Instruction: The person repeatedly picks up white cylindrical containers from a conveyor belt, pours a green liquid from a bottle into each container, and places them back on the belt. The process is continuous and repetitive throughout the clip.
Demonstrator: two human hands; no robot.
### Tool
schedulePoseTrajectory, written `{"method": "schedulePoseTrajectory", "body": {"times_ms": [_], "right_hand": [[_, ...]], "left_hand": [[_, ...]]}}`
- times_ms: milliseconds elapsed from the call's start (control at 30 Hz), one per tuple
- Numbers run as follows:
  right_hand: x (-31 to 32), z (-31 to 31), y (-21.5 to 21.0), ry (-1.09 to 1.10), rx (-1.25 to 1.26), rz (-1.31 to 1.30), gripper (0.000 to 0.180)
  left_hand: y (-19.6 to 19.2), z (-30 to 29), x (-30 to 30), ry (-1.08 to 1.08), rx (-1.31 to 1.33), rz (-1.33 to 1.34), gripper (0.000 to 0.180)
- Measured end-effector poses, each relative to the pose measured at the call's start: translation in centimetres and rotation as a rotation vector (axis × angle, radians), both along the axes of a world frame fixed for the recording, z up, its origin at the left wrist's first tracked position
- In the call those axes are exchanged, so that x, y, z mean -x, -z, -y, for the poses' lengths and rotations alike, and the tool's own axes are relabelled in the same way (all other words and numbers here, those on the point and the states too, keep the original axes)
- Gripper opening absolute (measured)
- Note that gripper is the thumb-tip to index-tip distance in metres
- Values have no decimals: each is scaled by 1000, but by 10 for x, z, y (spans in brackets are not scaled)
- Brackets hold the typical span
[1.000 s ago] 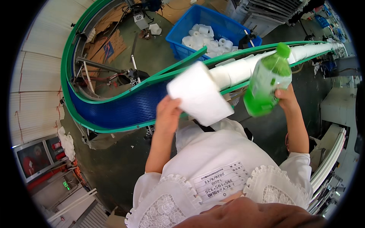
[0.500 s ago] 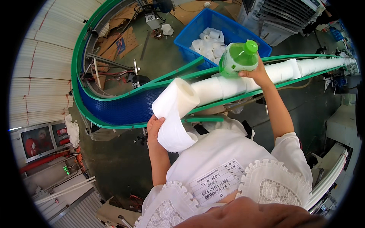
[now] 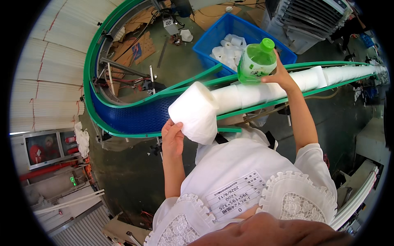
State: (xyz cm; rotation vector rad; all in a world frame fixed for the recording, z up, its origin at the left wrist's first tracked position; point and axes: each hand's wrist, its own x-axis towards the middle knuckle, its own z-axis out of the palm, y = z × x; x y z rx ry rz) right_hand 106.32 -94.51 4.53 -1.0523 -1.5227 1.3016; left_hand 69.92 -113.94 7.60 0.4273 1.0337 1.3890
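A white toilet roll [image 3: 191, 104] rests tilted at the near end of a row of white rolls [image 3: 303, 80] on the conveyor. Its loose paper bulges toward my body. With thumb and fingers closed, my left hand [image 3: 173, 137] pinches paper at its lower left edge. My right hand [image 3: 281, 76] is curled around the right side of a green plastic bottle [image 3: 256, 63] with a green cap. Its thumb lies at the bottle's lower edge; the other fingers are partly hidden behind it. The bottle leans above the far side of the row.
The conveyor's blue belt [image 3: 135, 117] curves away left between green guide rails [image 3: 92, 53]. Behind it stands a blue crate [image 3: 205, 39] of white rolls, with a grey air cooler [image 3: 299, 24] at the far right. Cardboard [image 3: 141, 49] and cables lie on the floor inside the curve.
The loose paper has swung in under the roll, and the roll's open end has turned away from view. My left hand has shifted slightly. The bottle's cap has tipped a little away and left.
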Motion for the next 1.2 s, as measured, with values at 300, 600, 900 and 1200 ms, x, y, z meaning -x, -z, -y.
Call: {"method": "schedulePoseTrajectory", "body": {"times_ms": [300, 600, 900, 1200], "right_hand": [[69, 97, -83, -9, -375, 156, 19], [143, 106, -57, -43, 486, -452, 41], [139, 96, -65, 6, 683, -620, 59], [129, 99, -60, -6, 753, -671, 54]], "left_hand": [[-22, -2, -8, 91, -110, -275, 51], [-48, -15, -30, -211, -392, -1188, 68], [-9, 10, -17, 247, -34, -841, 23], [-14, 2, 13, 136, -170, -1096, 20]]}}
